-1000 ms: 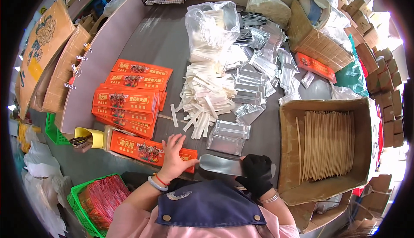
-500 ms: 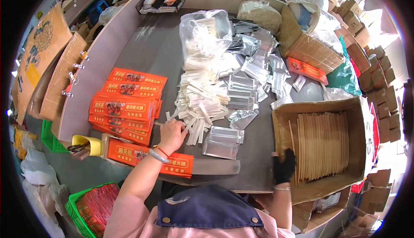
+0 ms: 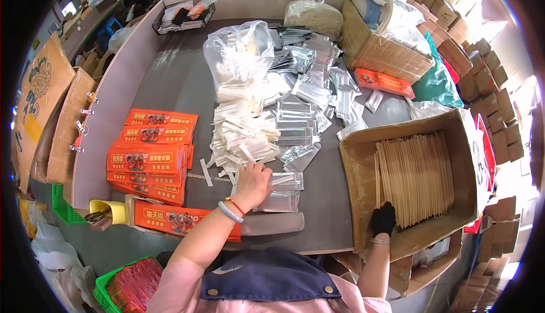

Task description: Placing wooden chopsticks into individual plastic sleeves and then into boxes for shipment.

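Note:
My bare left hand [image 3: 254, 187] reaches over the near end of a pile of thin white strips [image 3: 241, 128], beside flat silver packets [image 3: 281, 201]. Its fingers are curled; what they hold, if anything, is hidden. My right hand [image 3: 384, 220], in a black glove, is inside the open cardboard box [image 3: 363, 222] on the right. It touches the lower ends of wooden chopsticks [image 3: 417, 177] lying in a row there. The dark glove hides how its fingers close. Below my left forearm lie red printed sleeves [image 3: 164, 217] beside a translucent grey strip [image 3: 278, 222].
More red sleeves [image 3: 147, 160] lie stacked at left. A yellow holder [image 3: 115, 212] with scissors hangs at the table's near left corner. Behind the strips lies a clear plastic bag [image 3: 238, 52]. A second box [image 3: 386, 52] stands back right; a green crate [image 3: 105, 287] is low at left.
My left hand has moved right from the edge of the white strips to beside the silver packets. My right hand has gone from the box's left wall in to the chopstick ends. The view has shifted.

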### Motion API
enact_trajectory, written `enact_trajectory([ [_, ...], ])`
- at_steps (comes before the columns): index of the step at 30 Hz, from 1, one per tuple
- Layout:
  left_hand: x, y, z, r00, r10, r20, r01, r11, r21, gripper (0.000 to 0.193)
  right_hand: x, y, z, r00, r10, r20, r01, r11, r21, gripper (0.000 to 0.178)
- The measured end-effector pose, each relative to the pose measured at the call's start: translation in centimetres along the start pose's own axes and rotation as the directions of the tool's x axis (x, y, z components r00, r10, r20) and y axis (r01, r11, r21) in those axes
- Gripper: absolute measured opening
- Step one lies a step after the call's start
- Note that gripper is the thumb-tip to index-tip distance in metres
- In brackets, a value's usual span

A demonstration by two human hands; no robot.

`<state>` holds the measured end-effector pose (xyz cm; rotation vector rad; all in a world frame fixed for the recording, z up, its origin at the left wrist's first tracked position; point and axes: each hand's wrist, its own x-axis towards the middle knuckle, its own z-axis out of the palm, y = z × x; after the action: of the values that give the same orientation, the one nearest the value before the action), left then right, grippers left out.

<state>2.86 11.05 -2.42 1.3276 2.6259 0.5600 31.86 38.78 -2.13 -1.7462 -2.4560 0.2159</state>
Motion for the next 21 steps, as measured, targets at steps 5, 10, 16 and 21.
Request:
enact_trajectory([
  [5, 0.3, 0.6, -0.8, 1.0, 0.002, -0.029, -0.004, 0.997, -0.077, 0.031, -1.4, -4.5, -5.5, 0.943, 0.179, 0.282, -0.199, 0.979, 0.046, 0.023],
  [10, -2.4, 2.0, -4.9, 0.968, -0.123, 0.221, 0.237, 0.743, -0.626, 0.025, -2.7, -6.1, -7.2, 0.983, 0.135, 0.124, -0.15, 0.981, 0.124, 0.023],
  [16, -9.7, 1.6, -5.1, 0.995, -0.016, 0.099, 0.033, 0.984, -0.173, 0.04, -5.1, -6.2, -3.6, 0.793, -0.577, 0.195, 0.551, 0.816, 0.174, 0.027],
  [21, -12.3, -0.2, -6.6, 0.996, -0.007, 0.089, 0.018, 0.992, -0.127, 0.068, -7.7, -7.9, -1.5, 0.473, -0.809, 0.349, 0.753, 0.577, 0.317, 0.027],
])
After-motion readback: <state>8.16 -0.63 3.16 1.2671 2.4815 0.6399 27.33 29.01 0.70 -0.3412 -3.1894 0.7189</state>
